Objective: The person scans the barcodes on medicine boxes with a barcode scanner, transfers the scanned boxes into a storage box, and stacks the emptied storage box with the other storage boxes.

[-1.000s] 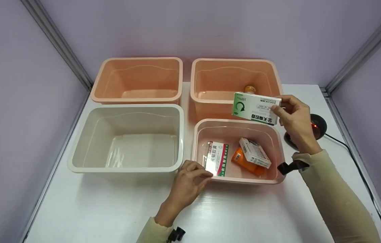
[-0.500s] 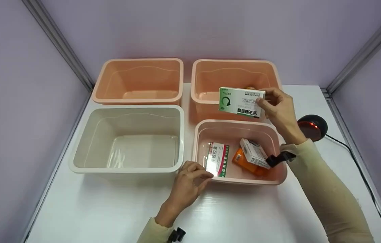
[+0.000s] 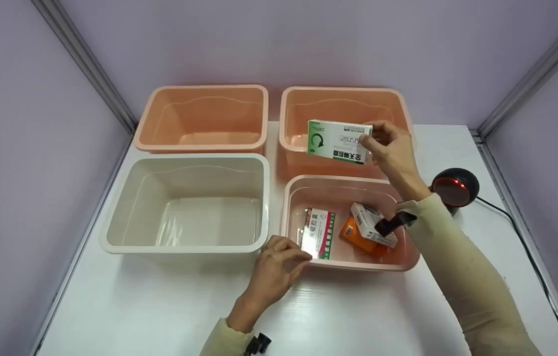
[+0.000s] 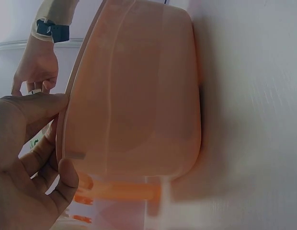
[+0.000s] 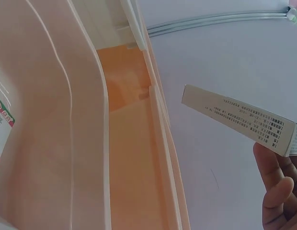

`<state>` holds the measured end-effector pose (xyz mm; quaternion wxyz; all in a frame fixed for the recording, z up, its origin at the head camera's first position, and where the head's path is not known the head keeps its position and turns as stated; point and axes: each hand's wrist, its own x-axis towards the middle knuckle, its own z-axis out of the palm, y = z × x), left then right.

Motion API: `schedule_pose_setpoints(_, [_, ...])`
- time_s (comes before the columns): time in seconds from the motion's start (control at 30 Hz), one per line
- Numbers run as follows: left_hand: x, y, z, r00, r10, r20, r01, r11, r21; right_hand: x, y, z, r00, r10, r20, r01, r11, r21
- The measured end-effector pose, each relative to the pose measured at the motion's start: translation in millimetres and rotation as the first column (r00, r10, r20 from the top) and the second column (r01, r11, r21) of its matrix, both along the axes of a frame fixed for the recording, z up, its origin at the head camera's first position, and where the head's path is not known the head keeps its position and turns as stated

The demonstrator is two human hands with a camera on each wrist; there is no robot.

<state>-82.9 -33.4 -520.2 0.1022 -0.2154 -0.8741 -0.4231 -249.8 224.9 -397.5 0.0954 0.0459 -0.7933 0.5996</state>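
My right hand pinches a green-and-white medicine box by its right end, above the front rim of the back right orange bin. In the right wrist view the box's narrow printed side shows. My left hand grips the near left rim of the pink bin, its thumb over the edge in the left wrist view. Inside that bin lie a white, red and green medicine box, an orange box and a white box tilted on the orange one.
A grey-white bin stands left of the pink one, with another orange bin behind it. At the right, a black scanner-like device glows red, its cable running along the table edge. Walls enclose the back and sides.
My right hand has carried the medicine box leftward and a little away from me, toward the back right bin. My left hand has stayed on the rim of the pink bin.
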Motion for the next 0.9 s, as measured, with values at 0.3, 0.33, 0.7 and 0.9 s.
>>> schedule_pose_setpoints(0.3, [-0.1,-0.5,-0.5,1.0,0.004,0.021,-0.004,1.0,-0.003,-16.2,-29,0.0,0.998,0.048,0.042,-0.047,0.999,-0.013])
schedule_pose_setpoints(0.33, [0.1,-0.5,-0.5,1.0,0.005,0.026,-0.005,1.0,-0.004,-17.7,-31,-0.7,0.998,0.046,0.044,-0.046,0.999,-0.005])
schedule_pose_setpoints(0.7, [0.2,-3.2,0.1,0.999,0.016,0.03,-0.015,0.999,-0.042,-29.3,-56,-10.6,0.998,0.013,0.063,-0.01,0.999,-0.034])
schedule_pose_setpoints(0.9, [0.2,-4.4,0.3,0.999,0.02,0.045,-0.018,0.999,-0.047,-34.1,-67,-14.7,0.995,0.032,0.098,-0.026,0.998,-0.061])
